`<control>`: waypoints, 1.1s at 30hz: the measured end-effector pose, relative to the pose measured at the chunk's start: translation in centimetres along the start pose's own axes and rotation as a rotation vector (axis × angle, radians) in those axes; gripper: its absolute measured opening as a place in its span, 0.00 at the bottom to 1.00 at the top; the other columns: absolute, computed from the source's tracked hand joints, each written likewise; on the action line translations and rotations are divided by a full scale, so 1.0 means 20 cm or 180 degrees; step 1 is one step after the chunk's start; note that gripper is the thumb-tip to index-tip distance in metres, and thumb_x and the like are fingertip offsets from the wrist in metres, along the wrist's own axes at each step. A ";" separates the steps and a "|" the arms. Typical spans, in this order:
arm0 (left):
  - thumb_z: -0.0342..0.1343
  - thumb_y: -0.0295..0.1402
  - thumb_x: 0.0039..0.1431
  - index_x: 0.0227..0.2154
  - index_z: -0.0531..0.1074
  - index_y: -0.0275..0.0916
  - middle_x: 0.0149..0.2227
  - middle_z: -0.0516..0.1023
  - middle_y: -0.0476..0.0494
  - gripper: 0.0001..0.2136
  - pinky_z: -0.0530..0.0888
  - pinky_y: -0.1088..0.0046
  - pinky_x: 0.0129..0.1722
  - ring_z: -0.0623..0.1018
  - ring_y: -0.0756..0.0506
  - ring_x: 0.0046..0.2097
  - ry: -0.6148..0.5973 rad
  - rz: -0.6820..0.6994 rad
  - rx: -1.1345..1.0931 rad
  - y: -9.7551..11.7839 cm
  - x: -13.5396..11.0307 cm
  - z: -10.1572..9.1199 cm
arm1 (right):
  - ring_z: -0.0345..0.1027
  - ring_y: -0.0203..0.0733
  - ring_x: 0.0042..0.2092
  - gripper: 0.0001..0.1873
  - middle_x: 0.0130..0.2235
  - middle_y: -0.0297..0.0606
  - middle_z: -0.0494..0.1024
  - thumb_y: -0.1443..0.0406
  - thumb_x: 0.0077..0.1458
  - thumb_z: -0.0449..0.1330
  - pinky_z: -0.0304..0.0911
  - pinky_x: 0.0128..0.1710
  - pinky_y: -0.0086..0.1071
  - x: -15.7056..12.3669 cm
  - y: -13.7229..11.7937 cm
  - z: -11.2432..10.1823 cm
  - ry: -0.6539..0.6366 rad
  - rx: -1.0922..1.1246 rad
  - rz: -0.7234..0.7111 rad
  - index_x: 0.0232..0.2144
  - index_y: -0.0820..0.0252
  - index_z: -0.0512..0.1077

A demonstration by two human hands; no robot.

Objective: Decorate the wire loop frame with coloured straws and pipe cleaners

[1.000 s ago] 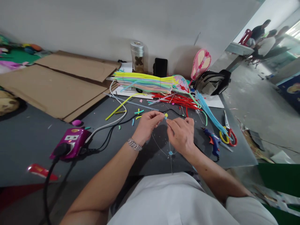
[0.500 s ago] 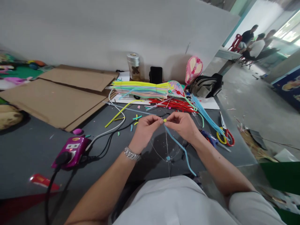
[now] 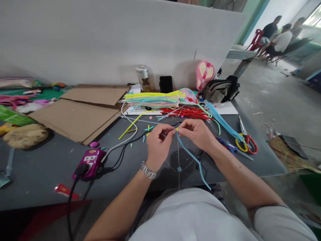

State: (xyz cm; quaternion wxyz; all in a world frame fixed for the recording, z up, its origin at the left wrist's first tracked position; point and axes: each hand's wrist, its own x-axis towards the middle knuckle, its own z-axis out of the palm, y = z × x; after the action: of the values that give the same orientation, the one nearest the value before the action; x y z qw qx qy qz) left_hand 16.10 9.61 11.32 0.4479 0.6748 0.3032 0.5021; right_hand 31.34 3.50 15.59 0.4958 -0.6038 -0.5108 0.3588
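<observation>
Both my hands meet over the dark table, fingertips almost touching. My right hand (image 3: 197,134) pinches a small yellow fuzzy piece (image 3: 177,129) at the top of a blue pipe cleaner (image 3: 192,157), whose long end hangs toward my lap. My left hand (image 3: 160,141), wearing a metal watch, has its thumb and forefinger closed right beside the yellow piece; what is between them is hidden. Below hangs a thin wire frame (image 3: 179,152) with a blue fuzzy knot (image 3: 179,169); its upper end disappears behind my fingers.
Bundled pastel pipe cleaners (image 3: 151,99), red ones (image 3: 187,112) and blue ones (image 3: 222,124) lie behind my hands. Scissors (image 3: 247,142) and a blue-handled tool (image 3: 229,145) are at right. A purple power strip (image 3: 91,162) and cardboard (image 3: 77,117) are at left.
My left hand has turned more upright, its thumb rising along the forefinger beside the yellow piece. The right hand keeps its pinch. The view has swung left, showing more of the table there.
</observation>
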 end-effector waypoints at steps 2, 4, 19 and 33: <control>0.64 0.31 0.59 0.34 0.78 0.40 0.32 0.80 0.47 0.02 0.70 0.75 0.29 0.76 0.50 0.31 0.0078 0.0267 0.0252 0.00 -0.01 0.00 | 0.66 0.35 0.28 0.12 0.25 0.33 0.76 0.57 0.51 0.65 0.60 0.32 0.31 0.00 0.00 -0.01 -0.0027 0.0039 -0.0003 0.25 0.60 0.74; 0.63 0.29 0.59 0.35 0.78 0.40 0.34 0.80 0.47 0.01 0.70 0.75 0.30 0.76 0.50 0.32 0.0147 0.0544 0.0445 0.00 -0.01 0.01 | 0.66 0.35 0.28 0.12 0.25 0.34 0.77 0.57 0.51 0.65 0.61 0.32 0.31 0.00 0.00 -0.02 -0.0042 0.0067 -0.0015 0.24 0.60 0.74; 0.63 0.26 0.59 0.35 0.81 0.39 0.35 0.80 0.46 0.03 0.70 0.75 0.28 0.74 0.51 0.30 0.0163 0.1018 0.1050 0.04 0.00 -0.02 | 0.65 0.35 0.28 0.12 0.25 0.34 0.76 0.57 0.50 0.65 0.59 0.30 0.29 0.02 0.01 -0.01 -0.0084 0.0191 -0.0094 0.25 0.61 0.75; 0.62 0.23 0.55 0.33 0.79 0.39 0.32 0.80 0.48 0.05 0.72 0.73 0.31 0.75 0.50 0.31 0.0064 0.0747 0.1093 0.06 0.01 -0.06 | 0.67 0.36 0.29 0.12 0.26 0.34 0.77 0.57 0.52 0.64 0.62 0.32 0.31 0.05 0.01 0.02 -0.0248 0.0112 -0.0071 0.26 0.60 0.74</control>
State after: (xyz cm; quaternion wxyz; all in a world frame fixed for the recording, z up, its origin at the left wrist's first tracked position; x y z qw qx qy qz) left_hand 14.89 9.63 12.57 0.2617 0.7669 0.3081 0.4985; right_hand 31.21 4.60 15.35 0.4900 -0.5748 -0.5300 0.3854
